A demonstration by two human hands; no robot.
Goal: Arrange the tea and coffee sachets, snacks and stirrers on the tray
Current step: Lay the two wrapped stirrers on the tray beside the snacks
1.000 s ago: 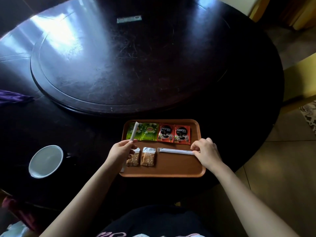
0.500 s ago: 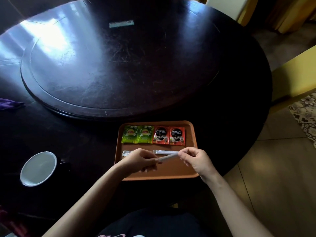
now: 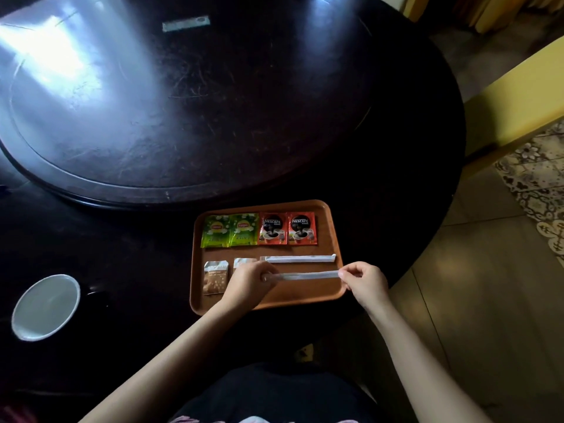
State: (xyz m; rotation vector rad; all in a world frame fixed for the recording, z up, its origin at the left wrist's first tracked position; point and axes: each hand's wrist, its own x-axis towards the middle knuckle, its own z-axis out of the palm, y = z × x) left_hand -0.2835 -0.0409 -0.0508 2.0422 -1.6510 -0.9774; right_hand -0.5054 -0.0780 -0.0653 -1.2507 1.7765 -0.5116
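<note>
An orange-brown tray (image 3: 331,230) lies at the near edge of the dark round table. Along its far side sit two green tea sachets (image 3: 229,230) and two red coffee sachets (image 3: 287,228) in a row. One snack packet (image 3: 215,277) lies at the tray's near left; a second snack packet (image 3: 242,262) is partly hidden behind my left hand (image 3: 248,283). A wrapped white stirrer (image 3: 297,259) lies flat on the tray. Just in front of it, a second wrapped stirrer (image 3: 308,275) is held level, my left hand pinching its left end and my right hand (image 3: 364,282) its right end.
A white-rimmed cup (image 3: 45,306) stands on the table left of the tray. A large lazy Susan (image 3: 183,123) fills the table's middle, with a small pale strip (image 3: 186,23) on its far part. A yellow chair (image 3: 515,96) and patterned rug are to the right.
My left hand brought the second stirrer down from over the tea sachets. My right hand left the first stirrer and took the second one's right end; it now lies level below the first.
</note>
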